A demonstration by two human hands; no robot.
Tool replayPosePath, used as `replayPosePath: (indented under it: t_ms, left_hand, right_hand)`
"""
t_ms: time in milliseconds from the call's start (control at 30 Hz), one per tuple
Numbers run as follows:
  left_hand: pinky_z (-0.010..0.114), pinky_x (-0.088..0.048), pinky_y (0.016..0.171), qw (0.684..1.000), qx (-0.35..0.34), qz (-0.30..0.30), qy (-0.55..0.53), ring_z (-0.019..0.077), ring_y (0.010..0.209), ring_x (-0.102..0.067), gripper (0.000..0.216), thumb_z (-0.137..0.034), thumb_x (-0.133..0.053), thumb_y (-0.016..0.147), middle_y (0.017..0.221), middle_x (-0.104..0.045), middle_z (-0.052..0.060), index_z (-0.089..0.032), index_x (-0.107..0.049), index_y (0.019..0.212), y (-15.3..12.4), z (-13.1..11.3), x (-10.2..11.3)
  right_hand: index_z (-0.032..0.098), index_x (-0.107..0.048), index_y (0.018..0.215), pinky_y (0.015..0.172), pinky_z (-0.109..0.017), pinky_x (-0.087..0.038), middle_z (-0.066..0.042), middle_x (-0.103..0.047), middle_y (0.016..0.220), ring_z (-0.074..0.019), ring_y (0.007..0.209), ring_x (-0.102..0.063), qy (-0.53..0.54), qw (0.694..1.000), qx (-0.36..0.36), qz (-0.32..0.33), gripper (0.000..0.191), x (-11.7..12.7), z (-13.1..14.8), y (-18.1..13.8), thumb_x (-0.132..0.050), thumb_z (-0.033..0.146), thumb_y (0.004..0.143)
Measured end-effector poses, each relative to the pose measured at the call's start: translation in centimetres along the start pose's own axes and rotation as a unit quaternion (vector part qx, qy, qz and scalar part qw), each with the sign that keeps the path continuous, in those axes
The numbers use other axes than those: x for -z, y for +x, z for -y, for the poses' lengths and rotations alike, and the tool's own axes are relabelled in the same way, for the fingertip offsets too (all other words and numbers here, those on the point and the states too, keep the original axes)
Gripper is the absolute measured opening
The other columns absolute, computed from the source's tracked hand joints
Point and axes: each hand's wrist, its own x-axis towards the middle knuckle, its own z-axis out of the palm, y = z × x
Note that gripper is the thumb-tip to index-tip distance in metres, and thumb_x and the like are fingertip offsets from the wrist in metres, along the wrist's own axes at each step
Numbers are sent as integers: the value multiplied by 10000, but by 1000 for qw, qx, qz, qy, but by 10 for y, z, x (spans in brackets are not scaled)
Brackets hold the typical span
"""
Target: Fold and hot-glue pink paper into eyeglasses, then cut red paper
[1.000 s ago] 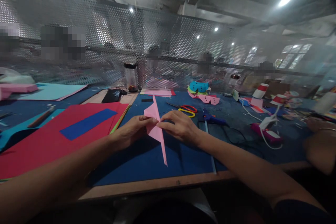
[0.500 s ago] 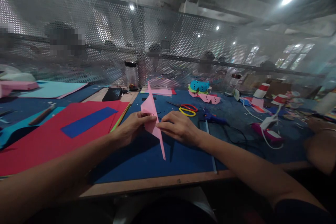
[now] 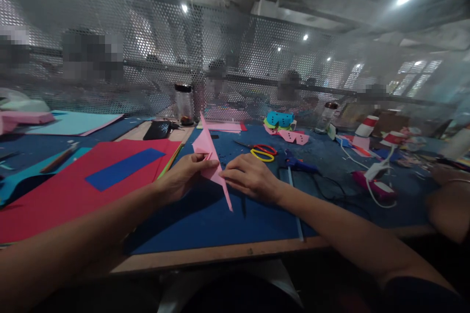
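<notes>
Between my hands, above the blue table mat (image 3: 205,232), is a folded piece of pink paper (image 3: 202,141) with a long narrow strip along its right side. My left hand (image 3: 187,172) pinches its left part between thumb and fingers. From the right, my right hand (image 3: 251,176) closes its fingertips on the strip's edge. Just beyond my right hand lie scissors (image 3: 262,152) with red and yellow handles. A blue glue gun (image 3: 301,164) with a long pale glue stick (image 3: 294,200) rests to the right of that hand.
Red sheets (image 3: 106,161) with a blue strip (image 3: 125,168) lie left. A phone (image 3: 157,130) and lidded jar (image 3: 184,105) stand behind. Pink cut pieces (image 3: 293,137) lie farther back. At right are a magenta device with a white cable (image 3: 374,181) and another person's hand (image 3: 450,200).
The pink paper has tilted slightly, its top shifting left and its lower tip rising a little. Both hands keep their hold.
</notes>
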Motion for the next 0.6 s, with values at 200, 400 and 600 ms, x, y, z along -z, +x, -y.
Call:
replayPosePath:
  t_ms: [200, 400, 600]
  left_hand:
    - [214, -530, 676, 998, 33, 48, 28, 111, 687, -638, 259, -225, -901, 686, 758, -686, -12, -159, -676, 795, -4, -2, -2]
    - [179, -498, 589, 999, 11, 29, 33, 83, 620, -590, 281, -223, -902, 680, 696, -634, -33, -154, -638, 744, -3, -2, -1]
    - [180, -520, 614, 999, 10, 28, 27, 85, 632, -614, 307, -187, -917, 642, 731, -655, -20, -149, -660, 806, 0, -1, -1]
  right_hand:
    - [179, -668, 1098, 855, -361, -447, -73, -714, 1028, -199, 947, -603, -9, 1000, -4, 4, 167, 0, 1, -1, -530, 252, 1036]
    - [179, -653, 1153, 862, -363, -438, -74, -710, 1041, -203, 957, -594, -9, 1000, -7, 7, 191, 0, 0, -1, -528, 265, 1038]
    - [184, -638, 1156, 874, -367, -431, -73, -706, 1056, -202, 968, -589, 3, 1000, -14, 10, 182, -1, 0, -2, -520, 261, 1041]
